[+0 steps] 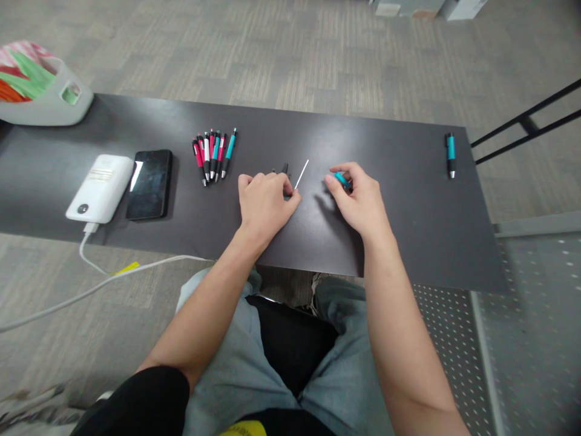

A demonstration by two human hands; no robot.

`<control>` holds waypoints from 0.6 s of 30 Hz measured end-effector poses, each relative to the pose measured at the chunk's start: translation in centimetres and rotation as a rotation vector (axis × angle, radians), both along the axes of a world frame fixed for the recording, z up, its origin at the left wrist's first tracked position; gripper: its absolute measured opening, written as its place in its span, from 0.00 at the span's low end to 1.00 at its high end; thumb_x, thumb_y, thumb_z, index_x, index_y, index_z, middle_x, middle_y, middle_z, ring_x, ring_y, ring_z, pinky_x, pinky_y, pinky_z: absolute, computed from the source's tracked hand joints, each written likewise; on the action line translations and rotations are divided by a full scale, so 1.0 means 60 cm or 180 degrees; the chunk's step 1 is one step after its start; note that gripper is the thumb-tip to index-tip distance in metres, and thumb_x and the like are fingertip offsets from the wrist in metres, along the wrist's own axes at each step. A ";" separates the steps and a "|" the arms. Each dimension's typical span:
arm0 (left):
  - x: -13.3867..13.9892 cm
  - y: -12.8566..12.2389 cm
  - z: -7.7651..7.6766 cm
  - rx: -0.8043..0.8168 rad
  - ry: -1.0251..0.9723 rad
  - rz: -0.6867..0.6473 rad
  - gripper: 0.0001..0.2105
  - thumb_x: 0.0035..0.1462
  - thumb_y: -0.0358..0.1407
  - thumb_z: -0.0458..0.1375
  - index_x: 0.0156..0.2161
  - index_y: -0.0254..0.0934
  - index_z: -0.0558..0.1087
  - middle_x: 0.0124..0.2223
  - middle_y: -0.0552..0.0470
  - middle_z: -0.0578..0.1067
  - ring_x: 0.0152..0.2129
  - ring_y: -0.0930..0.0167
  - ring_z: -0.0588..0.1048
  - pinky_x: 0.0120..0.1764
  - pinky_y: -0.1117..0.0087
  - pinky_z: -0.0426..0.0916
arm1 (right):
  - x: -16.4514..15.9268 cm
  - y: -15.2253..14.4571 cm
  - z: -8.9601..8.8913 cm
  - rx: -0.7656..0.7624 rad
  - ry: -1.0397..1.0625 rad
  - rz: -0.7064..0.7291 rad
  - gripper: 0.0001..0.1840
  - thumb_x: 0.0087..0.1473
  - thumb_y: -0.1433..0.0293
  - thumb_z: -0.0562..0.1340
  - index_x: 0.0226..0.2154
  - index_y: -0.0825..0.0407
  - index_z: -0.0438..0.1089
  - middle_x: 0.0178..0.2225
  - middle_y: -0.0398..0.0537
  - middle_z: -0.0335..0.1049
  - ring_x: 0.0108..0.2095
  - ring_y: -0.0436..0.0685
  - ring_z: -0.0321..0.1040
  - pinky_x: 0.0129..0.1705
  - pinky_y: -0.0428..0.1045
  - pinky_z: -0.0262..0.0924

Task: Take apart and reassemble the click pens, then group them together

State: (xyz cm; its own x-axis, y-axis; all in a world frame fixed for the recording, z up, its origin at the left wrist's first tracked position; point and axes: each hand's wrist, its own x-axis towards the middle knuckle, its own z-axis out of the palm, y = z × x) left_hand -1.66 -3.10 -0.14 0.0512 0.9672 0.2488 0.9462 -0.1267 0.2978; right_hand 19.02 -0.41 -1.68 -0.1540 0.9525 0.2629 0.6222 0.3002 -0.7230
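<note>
My left hand rests low over the dark table, its thumb and forefinger pinched on a thin white pen refill that points up and away. Small black pen parts lie just beyond its knuckles, partly hidden by the fingers. To the right, my right hand is curled round a teal pen barrel; only a short piece of it shows between thumb and fingers. Left of my hands lies a group of several red, white and teal pens. A teal and black pen lies alone near the table's right end.
On the left of the dark table are a black phone and a white power bank with a white cable running off the front edge. A white basket with colourful contents stands at the far left corner.
</note>
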 end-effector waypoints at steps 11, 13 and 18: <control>-0.005 0.002 0.002 -0.0104 -0.0009 0.0059 0.08 0.62 0.39 0.61 0.31 0.42 0.76 0.35 0.52 0.81 0.37 0.57 0.78 0.45 0.51 0.57 | 0.006 0.004 -0.011 -0.0037 0.0126 0.0221 0.12 0.72 0.56 0.54 0.49 0.45 0.66 0.43 0.50 0.75 0.44 0.61 0.73 0.49 0.57 0.64; -0.006 0.003 0.003 -0.0089 -0.0052 0.0050 0.08 0.62 0.40 0.62 0.32 0.42 0.76 0.34 0.52 0.81 0.37 0.58 0.78 0.45 0.51 0.57 | 0.007 0.003 -0.010 -0.0023 0.0056 0.0234 0.11 0.72 0.58 0.54 0.50 0.45 0.66 0.43 0.49 0.75 0.43 0.61 0.73 0.49 0.57 0.64; -0.008 0.005 0.011 0.0171 -0.0316 0.0081 0.07 0.64 0.40 0.61 0.34 0.43 0.76 0.32 0.55 0.78 0.34 0.62 0.77 0.45 0.54 0.57 | 0.004 -0.003 0.007 0.0145 0.0043 0.0517 0.10 0.70 0.61 0.59 0.49 0.44 0.72 0.47 0.49 0.77 0.48 0.62 0.74 0.52 0.57 0.65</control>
